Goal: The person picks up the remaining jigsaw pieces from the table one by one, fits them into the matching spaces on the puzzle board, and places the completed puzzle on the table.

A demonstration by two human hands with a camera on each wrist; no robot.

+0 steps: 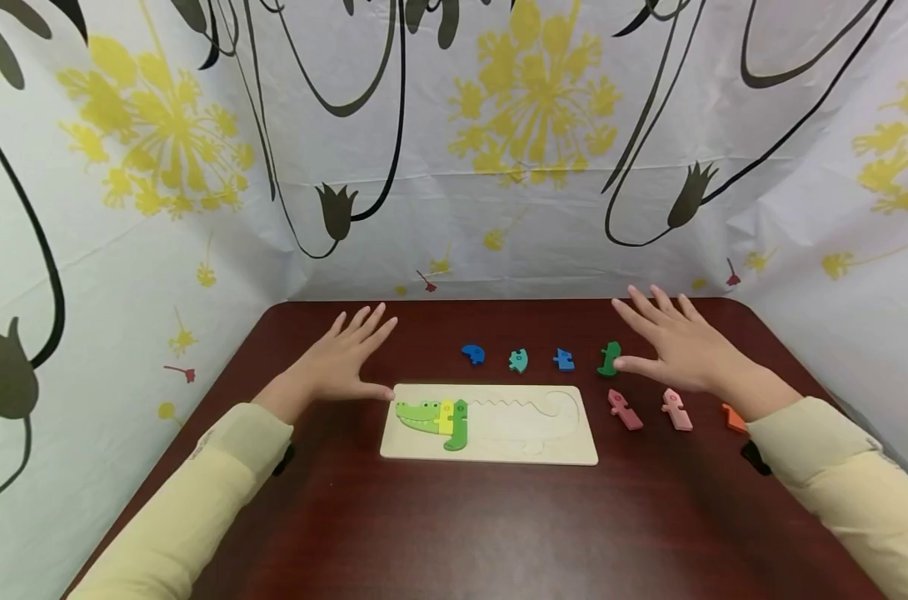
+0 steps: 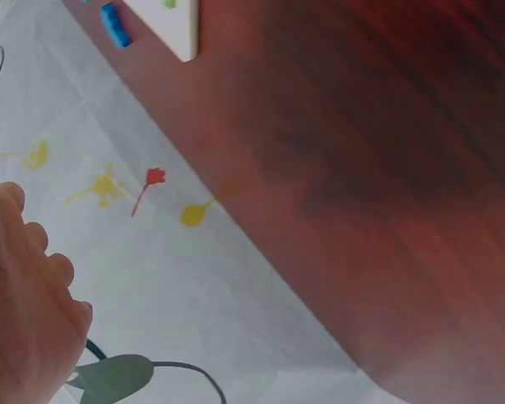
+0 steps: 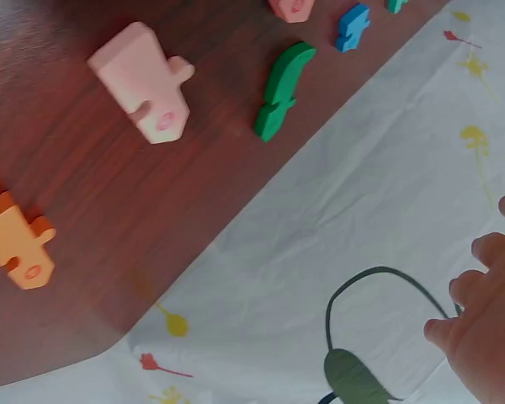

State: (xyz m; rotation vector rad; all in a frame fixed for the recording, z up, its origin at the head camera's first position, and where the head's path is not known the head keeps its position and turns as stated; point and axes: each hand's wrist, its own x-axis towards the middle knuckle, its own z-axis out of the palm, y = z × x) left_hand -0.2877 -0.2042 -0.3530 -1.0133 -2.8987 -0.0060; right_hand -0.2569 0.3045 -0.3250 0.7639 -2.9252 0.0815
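Your sleeves (image 1: 199, 492) fill lower corners, left hand (image 1: 334, 362) and right hand (image 1: 682, 350) spread, empty; dropping your right thumb (image 1: 637, 365) may knock the green piece (image 1: 609, 357) right of centre.

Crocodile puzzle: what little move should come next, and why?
Maybe the right hand could pinch the loose green piece: the hand is empty, the piece shows beside it in the head view, and the board is unfilled on its right.

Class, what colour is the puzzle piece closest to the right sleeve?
The puzzle piece is orange; it shows best in the right wrist view.
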